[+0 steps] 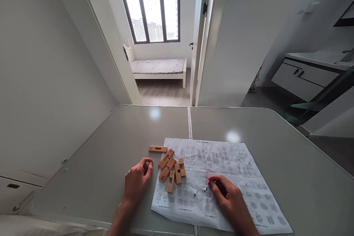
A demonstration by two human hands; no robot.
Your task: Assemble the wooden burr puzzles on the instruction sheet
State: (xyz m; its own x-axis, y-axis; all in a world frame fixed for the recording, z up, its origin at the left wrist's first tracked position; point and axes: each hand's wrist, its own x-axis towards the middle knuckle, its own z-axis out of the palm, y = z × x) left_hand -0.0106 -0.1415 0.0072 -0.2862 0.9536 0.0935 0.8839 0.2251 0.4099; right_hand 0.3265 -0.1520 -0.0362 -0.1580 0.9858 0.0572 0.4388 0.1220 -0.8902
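Several notched wooden puzzle pieces [167, 170] lie in a loose cluster on the left part of a creased printed sheet [199, 202]; some carry black numbers. One long slotted wooden piece [153, 150] lies flat at the sheet's upper left edge, mostly on the table. My left hand [138, 179] rests on the table just left of the cluster, its fingers curled in and the fingertips together, holding nothing visible. Over the sheet, right of the pieces, is my right hand [227, 193], thumb and fingers brought together with no piece seen in them.
The light grey table [110, 147] has a seam [189, 121] down its middle. Beyond it a doorway opens on a room with a bed [159, 67] and a window [151, 11]. A washbasin cabinet [306, 75] stands at the right.
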